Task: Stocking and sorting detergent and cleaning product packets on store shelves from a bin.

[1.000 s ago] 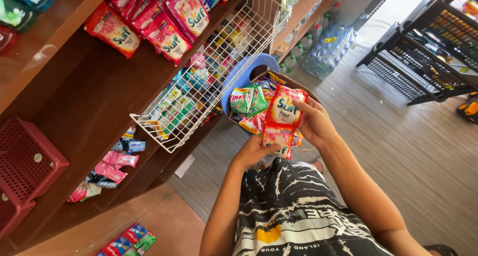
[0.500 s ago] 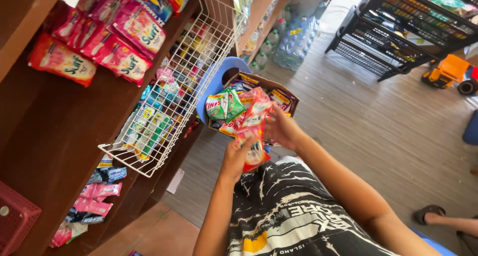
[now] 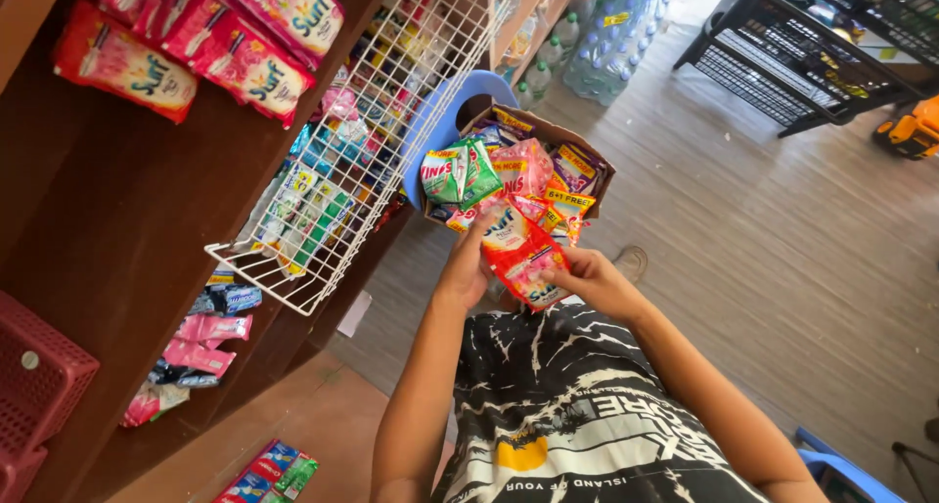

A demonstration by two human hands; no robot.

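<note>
Both hands hold a strip of red and pink detergent sachets (image 3: 521, 252) in front of my chest. My left hand (image 3: 464, 268) grips its left edge and my right hand (image 3: 594, 279) grips its lower right side. Just beyond the sachets sits an open cardboard box (image 3: 585, 147) full of several green, pink and yellow sachet packs, resting on a blue plastic stool (image 3: 437, 124).
A white wire basket (image 3: 342, 185) of small packets hangs off the wooden shelf (image 3: 147, 229) at left, with red sachet strips (image 3: 245, 63) above it. Bottled water packs (image 3: 606, 48) stand on the floor beyond; a black wire rack (image 3: 782, 63) stands far right. A red crate (image 3: 34, 386) sits lower left.
The view has tilted and shifted. My hands have drawn the sachet strip down from above the box toward my chest.
</note>
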